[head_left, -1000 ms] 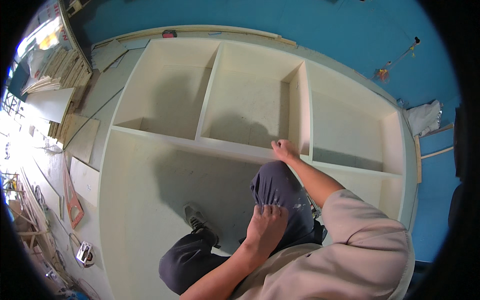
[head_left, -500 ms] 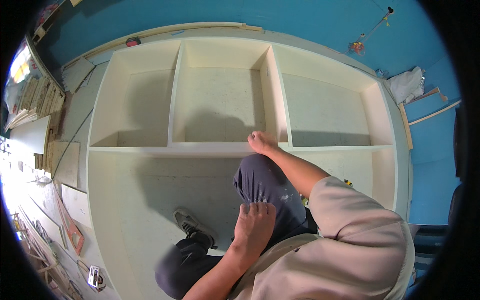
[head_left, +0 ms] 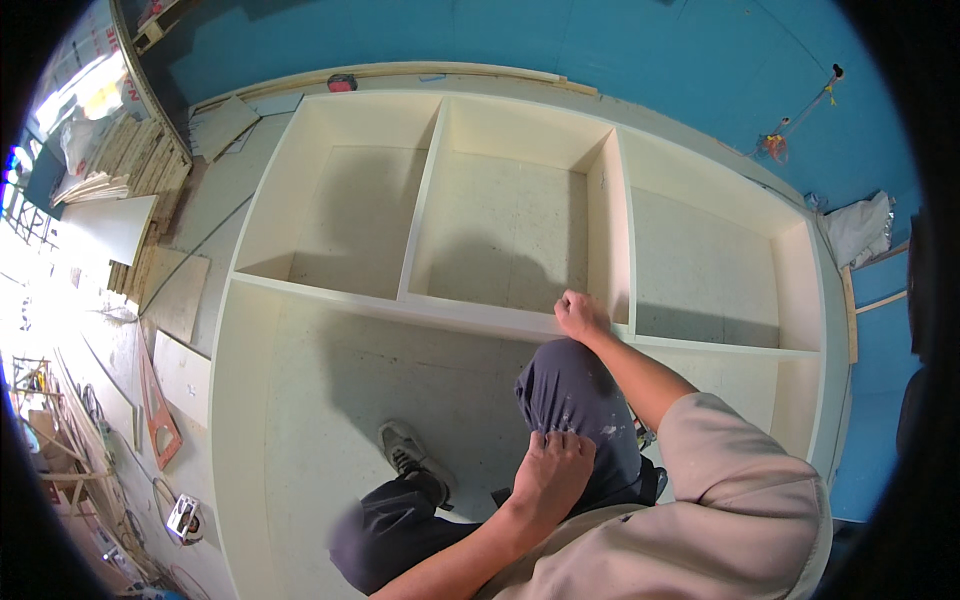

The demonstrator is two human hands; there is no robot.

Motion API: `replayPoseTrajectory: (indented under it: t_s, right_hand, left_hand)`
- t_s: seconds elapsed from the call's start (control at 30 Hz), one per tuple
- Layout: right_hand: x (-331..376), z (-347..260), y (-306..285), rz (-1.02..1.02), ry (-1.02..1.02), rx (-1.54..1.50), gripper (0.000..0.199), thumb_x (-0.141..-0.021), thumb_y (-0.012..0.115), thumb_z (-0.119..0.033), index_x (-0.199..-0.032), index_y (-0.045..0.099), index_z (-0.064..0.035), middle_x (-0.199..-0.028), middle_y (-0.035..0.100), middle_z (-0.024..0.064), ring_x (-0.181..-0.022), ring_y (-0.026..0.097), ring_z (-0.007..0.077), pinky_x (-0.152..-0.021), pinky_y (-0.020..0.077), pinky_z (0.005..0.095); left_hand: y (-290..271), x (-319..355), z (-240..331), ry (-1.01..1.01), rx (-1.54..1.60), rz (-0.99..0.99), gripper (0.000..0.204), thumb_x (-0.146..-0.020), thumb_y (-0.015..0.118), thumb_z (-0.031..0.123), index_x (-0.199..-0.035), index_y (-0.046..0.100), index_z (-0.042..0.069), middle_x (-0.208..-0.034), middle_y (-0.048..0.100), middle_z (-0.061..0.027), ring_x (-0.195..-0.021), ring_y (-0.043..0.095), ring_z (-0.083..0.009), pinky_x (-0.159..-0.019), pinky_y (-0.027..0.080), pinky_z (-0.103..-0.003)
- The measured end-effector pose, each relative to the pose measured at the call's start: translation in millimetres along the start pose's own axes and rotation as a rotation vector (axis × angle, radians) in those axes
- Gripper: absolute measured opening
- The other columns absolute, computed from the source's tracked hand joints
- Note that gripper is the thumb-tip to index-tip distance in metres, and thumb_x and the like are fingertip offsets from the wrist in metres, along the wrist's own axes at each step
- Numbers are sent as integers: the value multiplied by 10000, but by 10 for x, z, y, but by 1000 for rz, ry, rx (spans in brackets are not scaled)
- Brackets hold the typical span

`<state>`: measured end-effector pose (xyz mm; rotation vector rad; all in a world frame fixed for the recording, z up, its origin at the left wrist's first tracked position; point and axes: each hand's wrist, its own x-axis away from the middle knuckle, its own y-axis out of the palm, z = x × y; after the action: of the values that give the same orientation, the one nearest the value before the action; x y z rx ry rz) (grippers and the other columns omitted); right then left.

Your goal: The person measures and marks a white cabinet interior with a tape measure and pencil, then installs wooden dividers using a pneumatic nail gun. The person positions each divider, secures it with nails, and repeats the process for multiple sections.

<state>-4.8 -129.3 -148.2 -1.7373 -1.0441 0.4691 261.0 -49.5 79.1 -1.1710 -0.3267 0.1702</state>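
A large white cabinet frame (head_left: 424,200) lies on the floor, split into several open compartments. My right hand (head_left: 583,315) is closed over the long middle board (head_left: 480,318), near its joint with a crosswise divider (head_left: 618,240). My left hand (head_left: 557,462) has its fingers curled at my bent leg in dark trousers (head_left: 570,385), which carry pale smudges. What that hand holds, if anything, is hidden. My shoe (head_left: 405,447) stands inside the larger near compartment.
Stacked boards (head_left: 130,165) and loose panels lie at the left, with an orange-brown set square (head_left: 160,425) on the floor. A blue wall (head_left: 520,40) runs behind the frame. Wires (head_left: 775,148) hang from it. A whitish bag (head_left: 862,228) sits at the far right.
The whole view has turned, so the frame and my hands appear further right and lower. Both hands keep their places on the board and at the leg.
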Motion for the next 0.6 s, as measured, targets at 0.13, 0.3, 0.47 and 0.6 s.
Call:
replayPoseTrajectory:
  t_s: [0.13,0.3,0.47,0.6]
  right_hand:
    - [-7,84,29,3,10,43,295,-882,572,-361,-866,687,-90,-859,717,182,-826,687,415,-752,540,529]
    - [1,40,-86,-17,41,74,315,-889,562,-369,-885,685,-79,-920,716,199,-882,682,423,-785,540,534]
    - [-8,-24,-75,-9,30,39,318,-889,556,-368,-871,690,-80,-901,715,196,-866,682,417,-762,533,543]
    - [-5,-8,3,21,-1,35,277,-864,579,-358,-852,685,-103,-865,714,184,-832,683,419,-711,534,537]
  left_hand:
    - [56,-18,16,-8,42,47,230,-878,593,155,-1072,645,43,-992,692,-82,-946,660,-212,-841,483,-360]
    - [9,-64,54,14,7,63,222,-869,598,163,-1055,651,54,-972,688,-75,-927,666,-203,-826,489,-359]
    - [8,-56,38,6,3,38,231,-878,588,167,-1073,655,60,-980,690,-81,-939,670,-215,-832,489,-374]
    - [56,-32,29,-37,21,15,223,-880,599,164,-1064,634,44,-964,688,-77,-931,675,-220,-834,491,-368]
